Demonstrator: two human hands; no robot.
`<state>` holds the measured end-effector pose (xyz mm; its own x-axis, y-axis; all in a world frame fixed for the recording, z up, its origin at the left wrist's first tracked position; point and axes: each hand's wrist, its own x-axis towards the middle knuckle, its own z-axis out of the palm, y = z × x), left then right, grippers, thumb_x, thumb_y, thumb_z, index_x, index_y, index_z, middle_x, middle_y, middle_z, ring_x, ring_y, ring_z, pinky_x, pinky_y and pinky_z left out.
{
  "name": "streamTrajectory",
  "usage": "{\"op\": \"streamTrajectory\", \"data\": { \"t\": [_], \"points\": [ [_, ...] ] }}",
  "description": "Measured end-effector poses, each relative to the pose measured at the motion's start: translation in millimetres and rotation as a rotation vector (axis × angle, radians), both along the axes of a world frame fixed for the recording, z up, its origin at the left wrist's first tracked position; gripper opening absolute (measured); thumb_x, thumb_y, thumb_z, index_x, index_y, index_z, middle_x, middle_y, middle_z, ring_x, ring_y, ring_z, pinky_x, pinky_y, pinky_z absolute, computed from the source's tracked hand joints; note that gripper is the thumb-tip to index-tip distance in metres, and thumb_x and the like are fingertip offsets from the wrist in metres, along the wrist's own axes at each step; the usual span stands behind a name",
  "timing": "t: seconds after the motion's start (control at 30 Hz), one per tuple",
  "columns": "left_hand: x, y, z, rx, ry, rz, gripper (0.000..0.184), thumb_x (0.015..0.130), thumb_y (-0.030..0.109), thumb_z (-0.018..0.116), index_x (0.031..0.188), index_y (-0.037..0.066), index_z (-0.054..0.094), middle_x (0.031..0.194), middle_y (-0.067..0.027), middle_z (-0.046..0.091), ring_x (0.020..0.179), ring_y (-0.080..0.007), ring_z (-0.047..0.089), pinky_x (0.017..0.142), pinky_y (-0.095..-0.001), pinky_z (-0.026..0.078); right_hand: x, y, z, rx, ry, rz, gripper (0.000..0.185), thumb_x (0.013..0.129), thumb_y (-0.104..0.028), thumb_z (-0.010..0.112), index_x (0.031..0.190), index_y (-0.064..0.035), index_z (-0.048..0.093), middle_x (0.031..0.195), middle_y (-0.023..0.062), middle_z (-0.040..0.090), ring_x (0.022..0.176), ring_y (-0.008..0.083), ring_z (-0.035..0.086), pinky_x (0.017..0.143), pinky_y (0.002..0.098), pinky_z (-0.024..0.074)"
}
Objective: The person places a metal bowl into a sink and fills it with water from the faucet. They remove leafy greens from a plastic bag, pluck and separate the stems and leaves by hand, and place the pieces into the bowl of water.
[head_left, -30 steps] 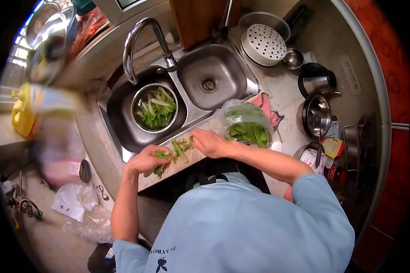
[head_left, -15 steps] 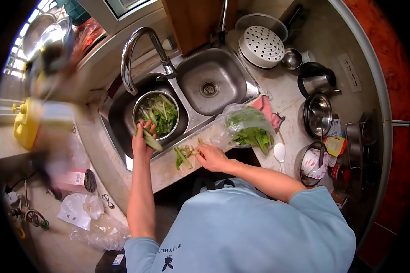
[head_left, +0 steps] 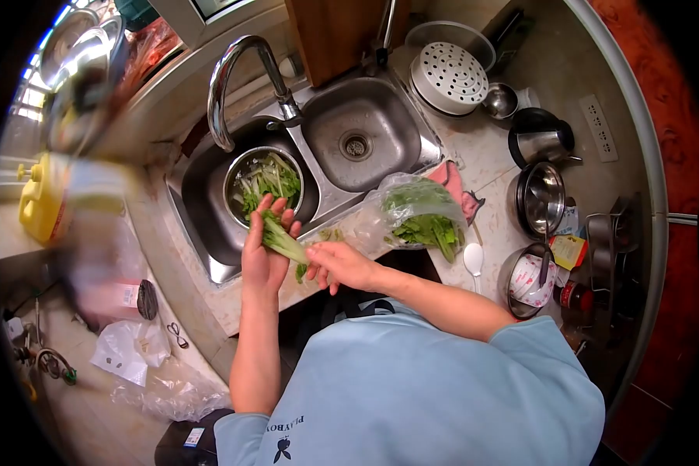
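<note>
A leafy green stalk (head_left: 286, 245) lies across the palm of my left hand (head_left: 262, 256), its fingers curled loosely round the leaf end, just in front of the left sink bowl. The fingertips of my right hand (head_left: 342, 266) pinch the stalk's pale base end. Behind my left hand, a round metal basin (head_left: 227, 185) in the left bowl holds loose greens (head_left: 276, 182). Vegetable scraps (head_left: 331, 234) lie on the counter edge by my hands, partly hidden. To the right sits a clear plastic bag (head_left: 396, 194) with more leafy greens (head_left: 435, 233) sticking out.
A chrome faucet (head_left: 219, 101) arches over the left bowl; the right sink bowl (head_left: 349, 113) is beside it. A white spoon (head_left: 474, 260), pink cloth (head_left: 449, 180), metal pots (head_left: 544, 198) and a perforated white steamer (head_left: 449, 78) stand right. Crumpled plastic bags (head_left: 136, 349) lie at left.
My right hand has left the scraps on the counter and moved left to the stalk's base. My left hand has shifted slightly right and turned palm up with the stalk.
</note>
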<state>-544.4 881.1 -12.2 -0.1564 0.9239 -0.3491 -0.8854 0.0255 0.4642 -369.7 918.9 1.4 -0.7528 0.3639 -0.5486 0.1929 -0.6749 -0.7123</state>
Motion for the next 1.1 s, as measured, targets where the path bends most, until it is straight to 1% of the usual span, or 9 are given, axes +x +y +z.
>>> {"op": "streamTrajectory", "data": {
  "t": [0.17,0.33,0.4,0.5,0.57,0.63,0.67,0.8,1.1],
  "points": [
    [14,-12,11,-0.146,0.440,-0.240,0.055,0.092,0.027,0.059,0.135,0.002,0.036,0.128,-0.0132,0.052,0.113,-0.0249,0.054,0.095,-0.0403,0.045,-2,2,-12,0.163,0.011,-0.018,0.030,0.099,-0.030,0.046,0.097,-0.0026,0.057,0.084,0.0056,0.061,0.065,0.0095,0.056,0.054,0.0225,0.0494],
    [21,-27,15,-0.269,0.555,-0.156,0.030,0.090,0.014,0.064,0.115,-0.001,0.055,0.105,-0.0077,0.063,0.094,-0.0154,0.060,0.084,-0.0315,0.049,2,11,-5,0.032,0.046,-0.032,0.026,0.095,-0.027,0.054,0.098,-0.0011,0.059,0.084,0.0053,0.063,0.068,0.0098,0.057,0.058,0.0237,0.0484],
    [25,-24,20,-0.254,0.625,-0.107,0.027,0.089,0.012,0.065,0.111,-0.001,0.057,0.102,-0.0070,0.064,0.092,-0.0148,0.060,0.082,-0.0305,0.049,1,17,2,0.625,-0.131,0.071,0.029,0.090,-0.027,0.061,0.096,0.0010,0.060,0.082,0.0054,0.064,0.070,0.0108,0.057,0.062,0.0256,0.0471],
    [26,-25,18,-0.269,0.652,-0.026,0.021,0.088,0.010,0.066,0.105,-0.001,0.060,0.099,-0.0069,0.064,0.088,-0.0147,0.061,0.080,-0.0301,0.050,-5,26,3,0.776,-0.051,0.016,0.034,0.086,-0.031,0.066,0.093,0.0025,0.061,0.079,0.0058,0.064,0.070,0.0121,0.058,0.066,0.0272,0.0462],
    [23,-28,8,-0.296,0.605,0.005,0.019,0.088,0.010,0.066,0.103,-0.001,0.060,0.099,-0.0075,0.064,0.088,-0.0152,0.061,0.079,-0.0305,0.050,-9,28,5,0.735,-0.014,0.042,0.032,0.090,-0.031,0.061,0.094,0.0006,0.061,0.080,0.0059,0.062,0.069,0.0112,0.058,0.063,0.0252,0.0477],
    [20,-30,2,-0.067,0.412,0.089,0.017,0.089,0.013,0.065,0.098,-0.001,0.059,0.097,-0.0092,0.064,0.086,-0.0170,0.061,0.080,-0.0322,0.050,-13,28,11,0.224,0.069,-0.053,0.032,0.095,-0.033,0.053,0.090,-0.0024,0.061,0.076,0.0043,0.060,0.067,0.0115,0.057,0.056,0.0257,0.0485],
    [22,-31,-2,-0.087,0.410,0.171,0.018,0.091,0.018,0.061,0.096,0.002,0.055,0.096,-0.0097,0.064,0.084,-0.0185,0.062,0.079,-0.0338,0.051,-12,28,5,0.181,0.083,-0.065,0.037,0.100,-0.035,0.041,0.090,-0.0041,0.059,0.075,0.0027,0.056,0.065,0.0094,0.055,0.051,0.0228,0.0480],
    [28,-34,11,-0.070,0.380,0.264,0.017,0.095,0.024,0.054,0.097,0.007,0.053,0.092,-0.0087,0.063,0.087,-0.0187,0.061,0.082,-0.0344,0.052,-12,30,-5,0.064,0.122,-0.255,0.045,0.101,-0.041,0.033,0.094,-0.0033,0.056,0.075,0.0032,0.053,0.061,0.0096,0.051,0.050,0.0237,0.0468],
    [13,-22,24,0.036,0.283,0.562,0.028,0.102,0.034,0.039,0.087,0.011,0.045,0.067,0.0010,0.039,0.065,-0.0110,0.039,0.063,-0.0278,0.038,-12,43,5,0.013,0.107,-0.442,0.044,0.100,-0.044,0.036,0.093,-0.0044,0.055,0.072,0.0020,0.050,0.062,0.0079,0.048,0.046,0.0216,0.0428]
  ]
}}
